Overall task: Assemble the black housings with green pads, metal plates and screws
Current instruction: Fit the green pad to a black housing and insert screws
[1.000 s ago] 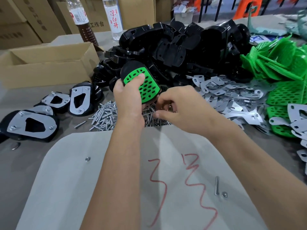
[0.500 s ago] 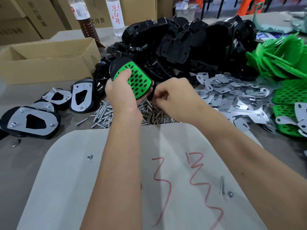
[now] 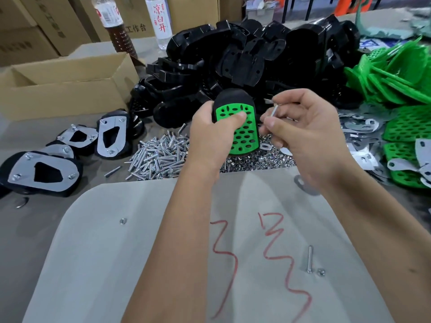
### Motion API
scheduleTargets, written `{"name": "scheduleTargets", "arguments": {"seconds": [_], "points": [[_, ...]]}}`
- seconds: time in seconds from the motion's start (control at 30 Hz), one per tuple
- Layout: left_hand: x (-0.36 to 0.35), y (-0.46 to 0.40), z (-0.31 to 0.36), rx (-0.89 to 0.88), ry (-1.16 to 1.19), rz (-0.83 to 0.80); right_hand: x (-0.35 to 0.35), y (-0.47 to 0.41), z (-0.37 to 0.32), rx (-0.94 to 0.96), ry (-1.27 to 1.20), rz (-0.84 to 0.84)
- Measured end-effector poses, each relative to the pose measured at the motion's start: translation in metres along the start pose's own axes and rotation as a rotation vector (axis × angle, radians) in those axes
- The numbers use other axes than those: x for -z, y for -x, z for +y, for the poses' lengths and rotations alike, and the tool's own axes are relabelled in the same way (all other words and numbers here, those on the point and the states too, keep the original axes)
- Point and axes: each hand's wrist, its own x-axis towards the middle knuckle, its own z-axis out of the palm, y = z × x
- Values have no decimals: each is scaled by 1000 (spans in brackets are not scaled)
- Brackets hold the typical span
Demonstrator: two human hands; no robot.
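Note:
My left hand (image 3: 212, 134) grips a black housing (image 3: 233, 96) with a perforated green pad (image 3: 242, 134) on its face, thumb pressed on the pad. It is held above the screw pile (image 3: 161, 155). Just right of it, my right hand (image 3: 305, 129) pinches screws (image 3: 274, 111) between thumb and fingers, close to the housing's right edge. A heap of black housings (image 3: 251, 50) lies behind, loose metal plates (image 3: 359, 127) lie to the right, and green pads (image 3: 401, 89) are piled at the far right.
Several finished housings with metal plates (image 3: 44, 171) lie at the left. An open cardboard box (image 3: 65, 87) and two bottles (image 3: 114, 22) stand behind them. A grey board (image 3: 140, 252) with red marks lies in front, carrying a loose screw (image 3: 309, 258) and nuts.
My right hand has lifted from the screw pile with screws pinched in it and moved up beside the housing. My left hand has turned the housing more upright.

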Motion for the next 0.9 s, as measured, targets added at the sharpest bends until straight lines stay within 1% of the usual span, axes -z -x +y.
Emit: {"name": "scheduleTargets", "arguments": {"seconds": [0.07,0.23,0.37,0.53,0.6,0.73,0.8,0.9], "points": [[1,0,0,2,5,21,-2,0,-3,-55,-124,9],[2,-1,0,-5,-27,34,-3,0,-5,-298,-456,79],[1,0,0,-8,-71,42,-3,-1,-4,-356,-563,112],[1,-1,0,-5,-77,25,-2,-3,-1,-295,-528,59],[1,-1,-1,-14,-79,10,-3,-3,0,-228,-431,51],[-2,2,1,-27,-112,-3,-7,-1,4,-91,-154,93],[-4,4,3,-47,-149,-10,-9,0,5,-39,-97,94],[-7,6,5,-115,-241,-24,-9,1,5,-7,-81,74]]}}
